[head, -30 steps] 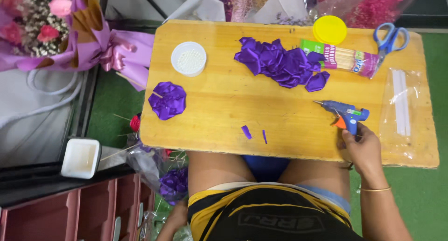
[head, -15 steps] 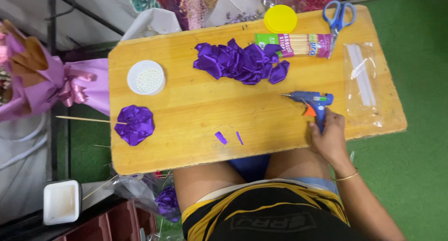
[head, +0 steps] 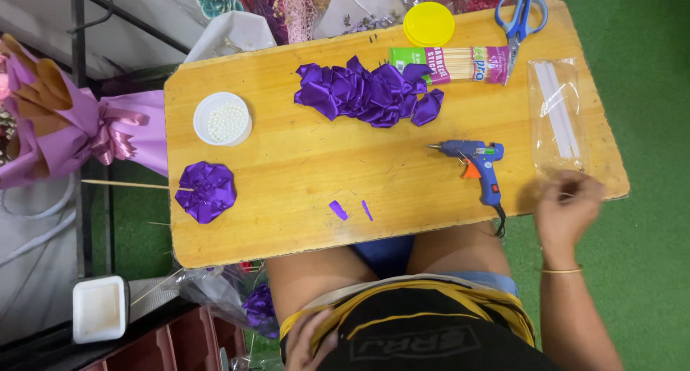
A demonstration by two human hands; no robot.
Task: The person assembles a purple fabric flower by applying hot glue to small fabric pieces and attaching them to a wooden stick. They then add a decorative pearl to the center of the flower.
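Wooden board [head: 302, 198], resting across the seated person's lap; contents as follows.

Blue glue gun [head: 480, 162]: lying on its side near the board's right end, toward the near edge, nozzle pointing left, cord trailing off the near edge. A second ago the right hand was closed on its handle; the gun is now set down and nothing touches it.

Right hand [head: 568, 207]: moved off the gun to the near right corner of the board, at the lower end of the clear bag of glue sticks [head: 557, 112]. The hand is motion-blurred; fingers appear curled, and it may be pinching the bag's edge, but whether it grasps anything cannot be told.

Left hand [head: 309, 342]: low against the lap beside the shirt, partly out of view; grip not discernible.

Other items: finished purple ribbon flower [head: 207, 191] on a thin stick, overhanging the left edge; white dish of pearl beads [head: 223, 119] near the far left corner; heap of purple ribbon petals [head: 370, 92] at the far edge, centre; packet of wooden skewers [head: 451, 62]; yellow lid [head: 428, 23]; blue scissors [head: 519, 19] at the far right corner; two purple scraps [head: 349, 210] by the near edge.
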